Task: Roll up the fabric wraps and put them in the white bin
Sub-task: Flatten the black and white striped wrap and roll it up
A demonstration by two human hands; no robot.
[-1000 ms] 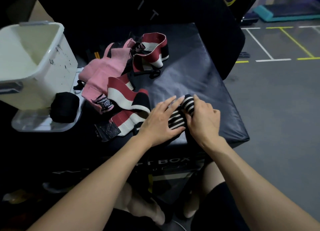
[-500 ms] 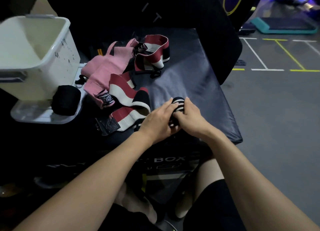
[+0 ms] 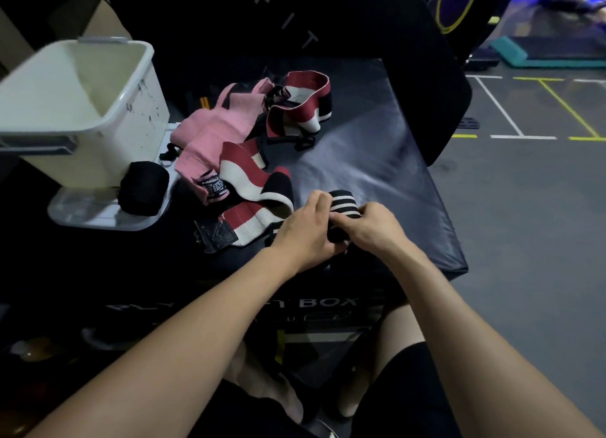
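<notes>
Tighter now, striped wrap [image 3: 341, 204] (axis near-far) gripped by left hand [image 3: 306, 229], right hand [image 3: 373, 227].

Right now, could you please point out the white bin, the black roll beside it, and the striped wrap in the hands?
white bin [image 3: 144, 86]: head view, on its right side wall.
black roll [image 3: 142, 188]: head view, on its middle.
striped wrap [image 3: 344, 203]: head view, on the striped top between the hands.
</notes>
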